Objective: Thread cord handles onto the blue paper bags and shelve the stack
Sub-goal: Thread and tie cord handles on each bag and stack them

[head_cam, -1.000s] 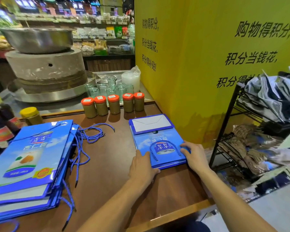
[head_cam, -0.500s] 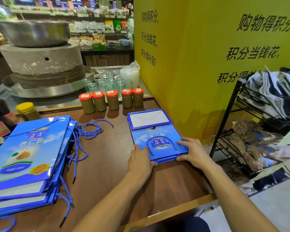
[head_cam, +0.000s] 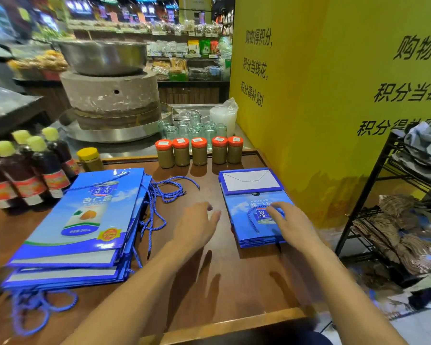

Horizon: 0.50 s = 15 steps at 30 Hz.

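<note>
Blue folded bags (head_cam: 243, 211) lie under the flat, spread fingers of the right hand (head_cam: 292, 226). The left hand (head_cam: 197, 226) has left their edge and hangs loose-fingered over the table (head_cam: 222, 275) beside them.

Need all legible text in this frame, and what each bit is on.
"购物得积分, 积分当钱花, 积分得补贴!": yellow wall, left face; repeated on the right face, partly cut off.
"杏仁露": top bag of the left bag stack.
Too blurred or small: other print on that bag, the right bag stack, stickers on the orange-lidded jars, bottle labels, shop shelf tags.
</note>
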### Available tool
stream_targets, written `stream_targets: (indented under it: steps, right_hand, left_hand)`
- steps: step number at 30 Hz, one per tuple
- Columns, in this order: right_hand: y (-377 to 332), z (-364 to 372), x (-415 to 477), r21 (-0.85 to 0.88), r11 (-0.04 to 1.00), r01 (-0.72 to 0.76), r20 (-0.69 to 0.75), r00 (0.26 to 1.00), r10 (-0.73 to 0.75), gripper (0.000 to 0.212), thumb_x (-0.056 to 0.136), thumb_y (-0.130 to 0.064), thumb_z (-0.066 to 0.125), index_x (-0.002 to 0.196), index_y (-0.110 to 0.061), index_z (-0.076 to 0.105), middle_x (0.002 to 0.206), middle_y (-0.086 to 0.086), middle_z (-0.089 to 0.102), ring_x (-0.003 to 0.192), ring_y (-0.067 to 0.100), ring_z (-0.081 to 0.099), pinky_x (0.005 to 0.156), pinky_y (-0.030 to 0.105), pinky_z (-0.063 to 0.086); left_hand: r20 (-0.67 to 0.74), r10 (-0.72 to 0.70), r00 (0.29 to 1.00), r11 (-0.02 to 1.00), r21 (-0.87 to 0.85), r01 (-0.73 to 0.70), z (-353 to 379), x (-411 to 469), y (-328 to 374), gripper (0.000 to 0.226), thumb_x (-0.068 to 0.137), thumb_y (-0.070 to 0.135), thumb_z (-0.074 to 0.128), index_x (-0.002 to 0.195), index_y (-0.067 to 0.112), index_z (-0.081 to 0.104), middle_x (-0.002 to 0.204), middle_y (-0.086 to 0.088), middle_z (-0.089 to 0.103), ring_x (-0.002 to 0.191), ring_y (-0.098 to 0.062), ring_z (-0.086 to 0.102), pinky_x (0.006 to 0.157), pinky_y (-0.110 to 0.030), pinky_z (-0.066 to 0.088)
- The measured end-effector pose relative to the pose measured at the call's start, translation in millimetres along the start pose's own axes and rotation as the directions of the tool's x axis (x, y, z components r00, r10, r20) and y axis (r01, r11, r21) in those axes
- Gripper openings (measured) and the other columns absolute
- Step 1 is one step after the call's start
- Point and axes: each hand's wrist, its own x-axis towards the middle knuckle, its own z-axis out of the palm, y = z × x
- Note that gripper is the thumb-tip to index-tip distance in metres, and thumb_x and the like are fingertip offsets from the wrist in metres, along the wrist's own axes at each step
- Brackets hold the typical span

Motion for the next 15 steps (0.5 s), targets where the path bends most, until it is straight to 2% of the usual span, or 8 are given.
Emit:
stream_targets:
  steps: [2, 6, 10, 12, 14, 15]
  right_hand:
    - [-36.3, 18.6, 0.8, 0.138, 0.990, 0.019, -0.015, 1.000, -0.017, 0.040, 0.105, -0.049, 0.051, 0.128, -0.020, 0.066, 0.131, 0.000, 0.068, 0.121, 0.021, 0.061, 0.102, 0.040, 0.048]
    - [-115.0, 64.0, 0.4, 0.278, 0.960, -0.011, 0.116, 0.993, -0.023, 0.037, 0.103, -0.048, 0.055, 0.126, -0.021, 0.064, 0.119, -0.007, 0.064, 0.110, 0.014, 0.060, 0.093, 0.033, 0.047]
    - [-176.3, 125.2, -4.7, 0.412, 0.906, -0.093, 0.243, 0.970, -0.011, 0.036, 0.095, -0.054, 0.062, 0.117, -0.027, 0.064, 0.105, -0.006, 0.070, 0.097, 0.015, 0.068, 0.093, 0.043, 0.058]
    - [-201.6, 151.1, -10.4, 0.468, 0.876, -0.118, 0.292, 0.956, -0.028, 0.036, 0.094, -0.052, 0.065, 0.116, -0.023, 0.064, 0.103, -0.004, 0.070, 0.094, 0.016, 0.069, 0.092, 0.046, 0.059]
    - [-229.3, 171.0, -16.4, 0.517, 0.840, -0.165, 0.356, 0.934, -0.035, 0.035, 0.096, -0.046, 0.066, 0.117, -0.018, 0.062, 0.104, 0.001, 0.069, 0.089, 0.017, 0.068, 0.089, 0.046, 0.060]
    - [-241.6, 180.2, -18.2, 0.534, 0.823, -0.196, 0.385, 0.923, -0.030, 0.036, 0.097, -0.044, 0.066, 0.118, -0.015, 0.060, 0.103, 0.004, 0.068, 0.082, 0.018, 0.066, 0.083, 0.044, 0.060]
  left_hand:
    - [-0.065, -0.049, 0.997, 0.998, 0.031, 0.051, -30.3, 1.8, -35.1, 0.041, 0.100, 0.051, 0.052, 0.128, 0.026, 0.067, 0.117, 0.006, 0.072, 0.106, -0.015, 0.064, 0.088, -0.035, 0.054]
    - [-0.130, -0.181, 0.975, 0.978, 0.080, 0.192, -85.5, -5.6, -122.5, 0.034, 0.097, 0.040, 0.057, 0.124, 0.023, 0.068, 0.118, -0.005, 0.072, 0.109, -0.028, 0.064, 0.088, -0.041, 0.054]
    - [-0.265, -0.328, 0.907, 0.906, 0.184, 0.381, -128.7, -20.4, -213.5, 0.037, 0.090, 0.032, 0.061, 0.122, 0.014, 0.069, 0.120, -0.018, 0.070, 0.113, -0.041, 0.061, 0.091, -0.046, 0.054]
    - [-0.270, -0.408, 0.872, 0.850, 0.237, 0.471, -141.6, -28.4, -251.7, 0.044, 0.091, 0.038, 0.062, 0.127, 0.012, 0.063, 0.124, -0.019, 0.064, 0.118, -0.042, 0.056, 0.095, -0.047, 0.050]
    - [-0.192, -0.499, 0.845, 0.824, 0.198, 0.531, -151.6, -37.1, -277.3, 0.060, 0.094, 0.055, 0.058, 0.135, 0.012, 0.051, 0.132, -0.018, 0.058, 0.124, -0.041, 0.052, 0.098, -0.047, 0.047]
    - [-0.137, -0.518, 0.844, 0.830, 0.156, 0.535, -154.8, -39.8, -284.0, 0.064, 0.094, 0.060, 0.056, 0.136, 0.012, 0.048, 0.134, -0.017, 0.058, 0.122, -0.039, 0.054, 0.095, -0.045, 0.048]
